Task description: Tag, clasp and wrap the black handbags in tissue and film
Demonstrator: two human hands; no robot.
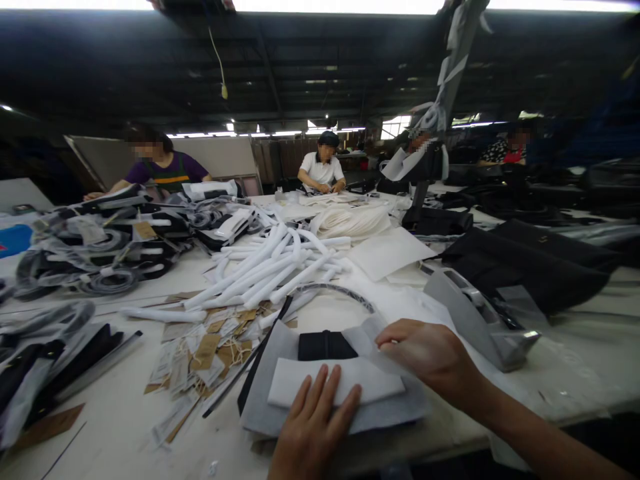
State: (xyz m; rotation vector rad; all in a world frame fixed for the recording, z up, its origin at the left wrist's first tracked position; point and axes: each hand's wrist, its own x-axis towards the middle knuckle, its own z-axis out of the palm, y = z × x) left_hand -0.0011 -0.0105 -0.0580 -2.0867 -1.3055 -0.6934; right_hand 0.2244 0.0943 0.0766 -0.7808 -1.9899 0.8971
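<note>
A bag (245,387) lies on the table in front of me, mostly covered by a thin white sheet (260,403). A folded white foam piece (370,383) rests on the sheet, below a black flap (325,345). My left hand (317,420) presses flat on the foam piece with its fingers spread. At the sheet's upper right corner, my right hand (430,350) is closed, its fingers pinched together and partly blurred; what it holds is too small to make out. A wrapped handle (333,288) arches behind the bag.
Tags (205,351) lie left of the bag, with white tubes (270,263) behind them. A grey tape dispenser (480,317) stands at right, near black bags (530,263). Wrapped bags (100,240) are heaped at left. Several people work across the table.
</note>
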